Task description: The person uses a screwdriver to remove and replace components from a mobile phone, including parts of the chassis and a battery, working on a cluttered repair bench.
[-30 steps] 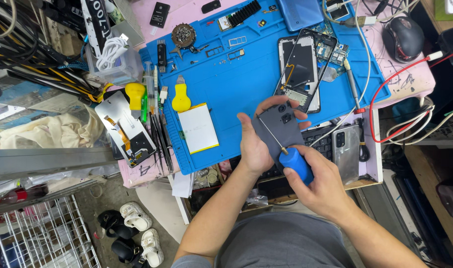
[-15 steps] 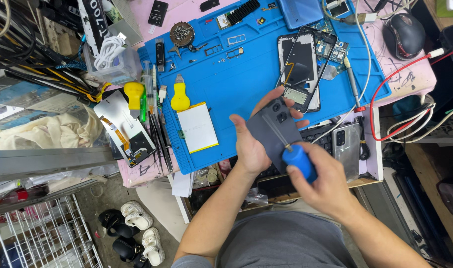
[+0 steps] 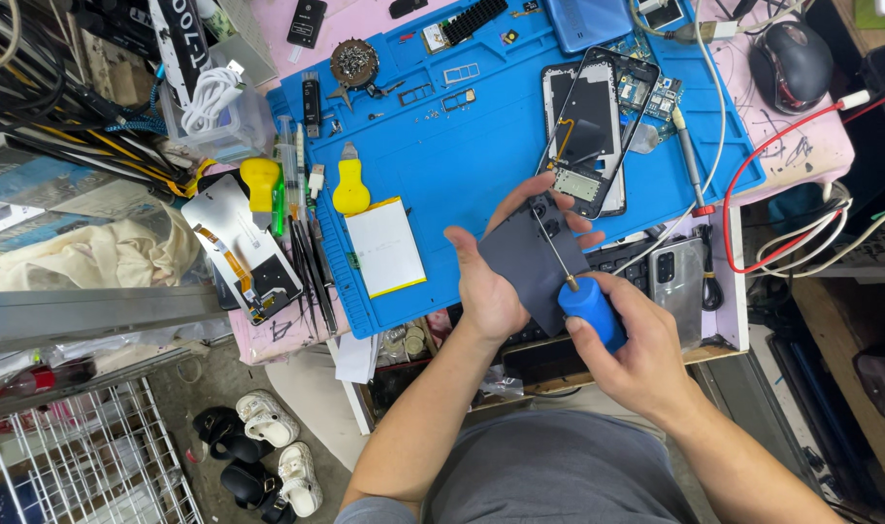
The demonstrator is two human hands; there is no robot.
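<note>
Our right hand (image 3: 629, 335) is wrapped around a blue-handled screwdriver (image 3: 590, 309), its thin shaft running up-left onto the dark grey phone back panel (image 3: 530, 260). Our left hand (image 3: 496, 281) clamps that panel, just above the blue silicone bench mat (image 3: 462, 146). Since the earlier frames the panel has tilted, tip nearer its camera corner.
</note>
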